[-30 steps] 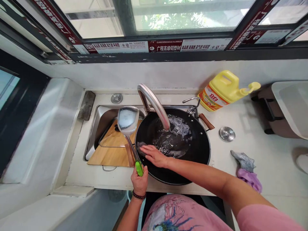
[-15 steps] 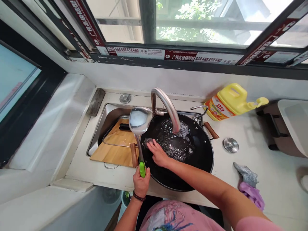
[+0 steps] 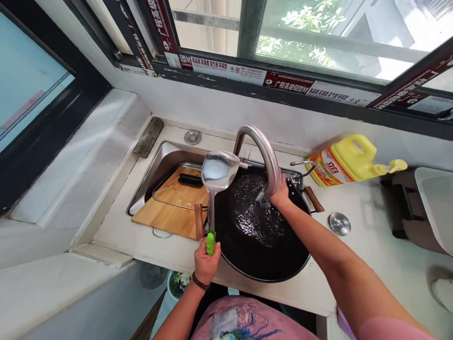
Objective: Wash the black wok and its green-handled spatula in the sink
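Observation:
My left hand [image 3: 206, 259] is closed round the green-ended handle of a metal wok spatula [image 3: 220, 171], held upright with its blade raised at the left side of a large black wok [image 3: 262, 271]. Water ripples in the wok beneath the curved metal faucet [image 3: 262, 145]. My right hand [image 3: 281, 192] reaches across to the wok's far right inner wall, just behind the faucet's spout. Its fingers are partly hidden by the spout. The wire scrubber seen under them earlier is out of sight now, apparently still beneath the fingers.
A wooden cutting board [image 3: 166, 212] leans in the sink [image 3: 143, 189] at left, with a black handle [image 3: 190, 180] on it. A yellow detergent jug [image 3: 348, 158] stands behind right. A metal drain cover [image 3: 339, 223] and a grey-brown container [image 3: 417, 208] are on the right counter.
My right hand has moved from the wok's left inner wall to its far right wall, behind the spout. My left hand still grips the spatula. The view has shifted slightly.

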The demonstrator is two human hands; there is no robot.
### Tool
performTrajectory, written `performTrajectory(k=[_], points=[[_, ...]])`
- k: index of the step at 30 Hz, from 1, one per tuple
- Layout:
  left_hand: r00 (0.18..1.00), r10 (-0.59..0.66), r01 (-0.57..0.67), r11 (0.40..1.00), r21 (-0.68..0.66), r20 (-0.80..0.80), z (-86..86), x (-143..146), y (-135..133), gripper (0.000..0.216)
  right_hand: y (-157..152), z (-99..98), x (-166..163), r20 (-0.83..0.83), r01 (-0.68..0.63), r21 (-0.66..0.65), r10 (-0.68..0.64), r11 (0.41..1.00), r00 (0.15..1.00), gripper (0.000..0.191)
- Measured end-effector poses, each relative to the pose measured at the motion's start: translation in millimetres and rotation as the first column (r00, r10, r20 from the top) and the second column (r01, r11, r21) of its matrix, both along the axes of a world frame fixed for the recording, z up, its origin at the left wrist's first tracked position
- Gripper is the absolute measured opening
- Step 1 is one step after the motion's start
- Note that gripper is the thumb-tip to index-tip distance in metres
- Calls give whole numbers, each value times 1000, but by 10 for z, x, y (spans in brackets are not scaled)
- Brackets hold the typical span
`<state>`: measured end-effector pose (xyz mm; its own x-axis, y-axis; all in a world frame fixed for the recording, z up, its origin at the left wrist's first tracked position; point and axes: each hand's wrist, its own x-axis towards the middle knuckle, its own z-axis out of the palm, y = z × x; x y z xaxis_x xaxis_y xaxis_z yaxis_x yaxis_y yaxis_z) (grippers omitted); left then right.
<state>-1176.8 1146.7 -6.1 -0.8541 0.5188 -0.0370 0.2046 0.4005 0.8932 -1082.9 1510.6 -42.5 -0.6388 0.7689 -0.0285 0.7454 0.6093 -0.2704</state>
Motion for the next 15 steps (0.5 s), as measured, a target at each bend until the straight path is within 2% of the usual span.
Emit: performTrajectory(k=[4, 6, 8, 11, 13, 15], points=[[1000, -17, 16, 1000, 17, 16, 5, 9, 17, 28, -120, -112, 556, 252, -100, 31, 89, 994, 964, 68], [999, -18, 18, 1000, 22, 30, 10, 18, 24, 26, -180, -208, 636, 342, -119, 31, 102, 992, 934, 69], [999, -33, 33, 999, 16, 43, 20, 27, 27, 25, -201, -278, 495, 355, -95, 53, 70, 994, 932, 69], [997, -59, 58, 998, 7, 53, 42, 31, 35, 26, -232, -296, -32, 305, -115, 71, 89, 991, 948, 76], [998, -49, 48, 999, 6, 50, 57, 27, 43, 26, -275, -270, -394, 275, -203, 46, 183, 978, 944, 83], [998, -35, 35, 999, -1, 45, 69, 19, 50, 25, -278, -243, -603, 258, -334, 14, 320, 942, 912, 86]])
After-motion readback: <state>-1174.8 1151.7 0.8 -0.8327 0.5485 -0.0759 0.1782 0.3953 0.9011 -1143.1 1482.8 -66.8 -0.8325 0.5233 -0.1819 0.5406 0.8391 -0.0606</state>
